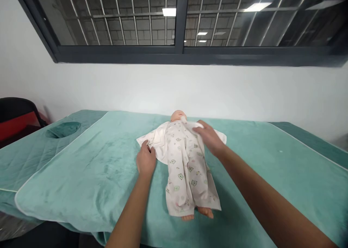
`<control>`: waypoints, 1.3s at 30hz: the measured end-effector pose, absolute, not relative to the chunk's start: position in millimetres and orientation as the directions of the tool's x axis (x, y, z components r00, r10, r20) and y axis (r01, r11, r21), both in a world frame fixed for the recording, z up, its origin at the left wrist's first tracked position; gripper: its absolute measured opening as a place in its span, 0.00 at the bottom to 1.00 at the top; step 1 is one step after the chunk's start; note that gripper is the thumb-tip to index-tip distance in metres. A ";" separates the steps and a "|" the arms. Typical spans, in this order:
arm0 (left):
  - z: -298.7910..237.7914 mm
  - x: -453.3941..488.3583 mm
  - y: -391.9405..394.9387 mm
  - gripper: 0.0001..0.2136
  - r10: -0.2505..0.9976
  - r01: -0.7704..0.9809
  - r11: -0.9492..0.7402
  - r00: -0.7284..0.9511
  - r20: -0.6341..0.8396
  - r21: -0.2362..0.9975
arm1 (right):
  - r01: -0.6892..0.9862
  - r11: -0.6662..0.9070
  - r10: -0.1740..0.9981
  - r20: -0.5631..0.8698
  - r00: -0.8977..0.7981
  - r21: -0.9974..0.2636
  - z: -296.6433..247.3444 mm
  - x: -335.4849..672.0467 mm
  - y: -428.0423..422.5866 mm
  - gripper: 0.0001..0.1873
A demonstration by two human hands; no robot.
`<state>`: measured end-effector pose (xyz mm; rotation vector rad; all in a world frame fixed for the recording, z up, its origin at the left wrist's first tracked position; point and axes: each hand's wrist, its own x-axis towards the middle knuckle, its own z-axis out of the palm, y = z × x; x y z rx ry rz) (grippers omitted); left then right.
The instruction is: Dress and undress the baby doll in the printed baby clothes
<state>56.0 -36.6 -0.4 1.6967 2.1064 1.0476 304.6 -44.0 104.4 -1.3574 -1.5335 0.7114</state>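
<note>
A baby doll lies on its back, its head (pixel 178 115) towards the wall and its feet (pixel 206 212) towards me. White baby clothes (pixel 179 164) with small green and pink prints cover its body and legs; I cannot tell whether they are one piece or a top and trousers. My left hand (pixel 146 159) pinches the lower edge of the spread sleeve (pixel 152 136) on the left. Up near the doll's chest, my right hand (pixel 209 137) grips the front of the garment by the collar. The other sleeve is partly hidden behind that hand.
A green plush cover (pixel 89 175) lies over the padded bed, which has a round face hole (pixel 63 129) at the left. Behind stands a white wall (pixel 174 90) beneath a dark-framed window (pixel 179 54). A black and red chair (pixel 20 119) is at the far left.
</note>
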 end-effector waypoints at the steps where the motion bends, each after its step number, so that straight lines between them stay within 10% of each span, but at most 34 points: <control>1: -0.4 55.4 -36.7 0.23 0.924 0.745 0.070 -0.299 0.239 0.663 | 0.527 0.279 0.951 0.307 -0.037 -0.802 99.8 293.9 -47.9 0.15; 5: 0.1 53.5 -37.0 0.22 0.924 0.726 0.065 -0.303 0.234 0.685 | 0.749 0.541 0.816 0.453 -0.358 -0.382 64.7 277.3 -77.6 0.16; 9: 0.4 52.7 -36.6 0.22 0.926 0.715 0.059 -0.301 0.230 0.696 | 0.889 0.427 0.776 0.573 -0.265 -0.167 44.3 294.0 -103.2 0.12; 16: -1.3 51.2 -44.2 0.12 0.861 0.568 -0.189 -0.296 0.414 0.801 | 0.883 0.383 0.845 0.490 -0.215 -0.273 50.6 310.4 -119.1 0.07; 24: 41.2 80.9 -67.6 0.10 0.648 0.471 -0.652 -0.060 0.760 0.594 | 0.852 0.433 0.874 0.370 -0.316 -0.296 54.6 316.1 -126.8 0.07; 31: 44.2 122.7 -91.0 0.09 0.590 0.452 -0.804 0.516 0.621 0.387 | 0.737 0.378 0.915 0.346 -0.207 -0.560 48.0 316.9 -119.2 0.12; 35: 41.1 111.3 -87.1 0.08 0.773 0.314 -0.620 0.396 0.495 0.719 | 0.667 0.248 0.967 0.217 -0.131 -0.703 51.7 321.5 -100.6 0.24; 39: 59.5 105.1 -43.1 0.06 0.956 0.093 -0.290 -0.009 0.292 0.952 | 0.734 0.201 0.928 0.367 0.070 -0.648 74.3 307.0 -47.7 0.14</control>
